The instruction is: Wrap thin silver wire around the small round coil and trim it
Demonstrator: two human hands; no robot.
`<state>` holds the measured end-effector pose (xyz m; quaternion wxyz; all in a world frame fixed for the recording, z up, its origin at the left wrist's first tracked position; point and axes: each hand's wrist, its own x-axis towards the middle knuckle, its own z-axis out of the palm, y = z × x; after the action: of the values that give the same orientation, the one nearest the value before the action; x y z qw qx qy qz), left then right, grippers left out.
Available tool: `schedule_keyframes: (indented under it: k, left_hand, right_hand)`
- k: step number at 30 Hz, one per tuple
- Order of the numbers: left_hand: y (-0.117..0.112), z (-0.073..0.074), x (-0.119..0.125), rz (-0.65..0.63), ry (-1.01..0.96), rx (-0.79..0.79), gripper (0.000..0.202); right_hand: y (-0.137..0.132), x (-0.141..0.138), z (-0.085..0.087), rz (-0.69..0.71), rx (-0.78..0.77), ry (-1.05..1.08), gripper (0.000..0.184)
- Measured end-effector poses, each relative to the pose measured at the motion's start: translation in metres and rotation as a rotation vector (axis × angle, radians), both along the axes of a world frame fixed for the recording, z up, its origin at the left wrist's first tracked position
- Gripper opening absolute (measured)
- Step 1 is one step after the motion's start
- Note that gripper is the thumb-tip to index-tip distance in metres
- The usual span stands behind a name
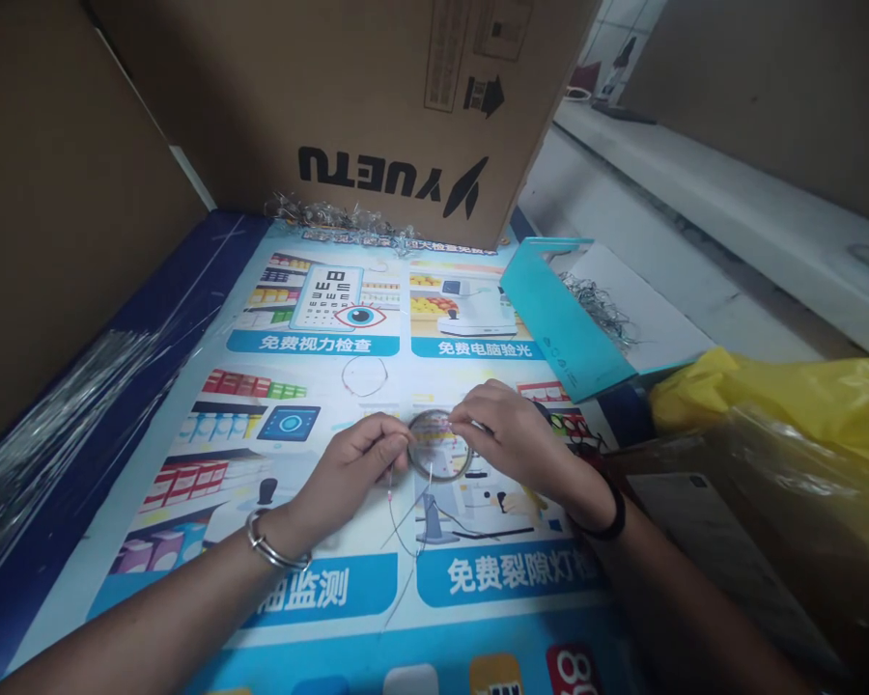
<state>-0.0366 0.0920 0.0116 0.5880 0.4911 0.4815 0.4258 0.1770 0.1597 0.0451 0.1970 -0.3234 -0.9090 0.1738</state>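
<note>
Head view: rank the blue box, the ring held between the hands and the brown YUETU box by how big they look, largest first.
1. Brown YUETU box
2. Blue box
3. Held ring

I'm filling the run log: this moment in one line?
left hand: holding tape roll, left edge; right hand: holding its upper right; poster: beneath; open teal box: right, containing wires

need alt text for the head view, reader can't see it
A left hand and right hand hold a thin ring over a printed poster, with fine wires nearby. Beyond stands a cardboard box; to the right, an open blue box holds tangled strands.
</note>
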Motion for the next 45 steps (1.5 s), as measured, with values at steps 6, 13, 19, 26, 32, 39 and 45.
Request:
schedule_keyframes:
  k: [6,13,19,26,32,39,45]
  left_hand:
    - [0.005,-0.004,-0.002,0.075,0.102,0.006,0.021]
    - [0.006,-0.007,-0.001,0.033,0.118,0.01,0.019]
    - [0.007,-0.006,0.0,-0.051,0.181,0.084,0.019]
    - [0.007,-0.006,0.0,-0.084,0.239,0.106,0.018]
    - [0.007,-0.006,0.001,-0.087,0.238,0.114,0.019]
    - [0.007,-0.004,0.001,-0.089,0.239,0.098,0.018]
    - [0.008,-0.003,0.002,-0.082,0.243,0.115,0.018]
  right_hand:
    - [0.005,0.005,-0.008,0.053,0.146,-0.278,0.023]
    - [0.001,0.003,-0.014,0.037,0.261,-0.412,0.023]
    - [-0.002,-0.002,-0.014,0.025,0.287,-0.47,0.018]
    - [-0.001,-0.004,-0.02,0.009,0.301,-0.475,0.015]
    - [-0.001,-0.004,-0.02,0.039,0.278,-0.464,0.018]
    - [-0.002,-0.004,-0.017,-0.006,0.282,-0.489,0.018]
    - [-0.005,-0.007,-0.018,0.013,0.308,-0.519,0.013]
